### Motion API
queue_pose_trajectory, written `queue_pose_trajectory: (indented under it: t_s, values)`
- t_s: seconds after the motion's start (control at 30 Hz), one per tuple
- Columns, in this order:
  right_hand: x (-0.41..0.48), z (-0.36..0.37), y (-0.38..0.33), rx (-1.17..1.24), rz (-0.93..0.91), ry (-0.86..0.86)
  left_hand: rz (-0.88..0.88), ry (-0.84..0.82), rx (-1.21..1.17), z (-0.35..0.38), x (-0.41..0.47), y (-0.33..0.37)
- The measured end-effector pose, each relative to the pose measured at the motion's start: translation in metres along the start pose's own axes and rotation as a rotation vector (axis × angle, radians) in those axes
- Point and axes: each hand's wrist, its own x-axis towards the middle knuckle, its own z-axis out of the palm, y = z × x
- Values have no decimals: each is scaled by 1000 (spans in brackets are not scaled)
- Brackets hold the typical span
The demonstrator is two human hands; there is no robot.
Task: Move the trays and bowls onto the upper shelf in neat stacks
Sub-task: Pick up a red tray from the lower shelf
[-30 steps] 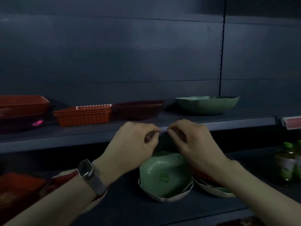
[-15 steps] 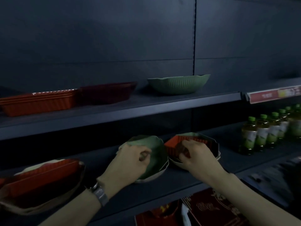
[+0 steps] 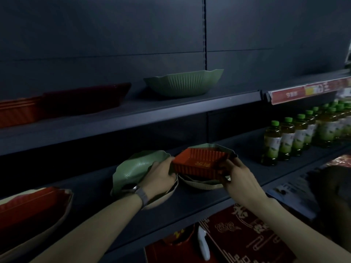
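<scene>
On the lower shelf (image 3: 237, 179), my two hands hold a ribbed red tray (image 3: 201, 162) lifted just above a stack of pale bowls (image 3: 201, 184). My right hand (image 3: 238, 175) grips its right end, my left hand (image 3: 161, 172) its left end. A tilted green bowl (image 3: 133, 168) leans behind my left wrist on another pale bowl. On the upper shelf (image 3: 171, 109) stand a green ribbed bowl (image 3: 182, 83), a dark red tray (image 3: 85, 98) and a stack of red trays (image 3: 17, 112).
At the lower left a red tray sits inside a pale bowl (image 3: 32, 205). Several green-capped bottles (image 3: 288, 137) line the lower shelf at the right. A red price strip (image 3: 307, 91) edges the right shelf. Red boxes (image 3: 237, 234) lie below.
The view has swung right. My hands dropped from in front of the upper shelf edge to the lower shelf; the right then the left took the red tray and raised it off the bowls.
</scene>
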Motion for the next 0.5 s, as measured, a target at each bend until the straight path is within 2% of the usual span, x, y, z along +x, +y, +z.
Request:
queue_pose_trajectory:
  t_s: [0.5]
  values:
    - [4, 14, 13, 34, 1, -33, -112, -79, -28, 41, 61, -27]
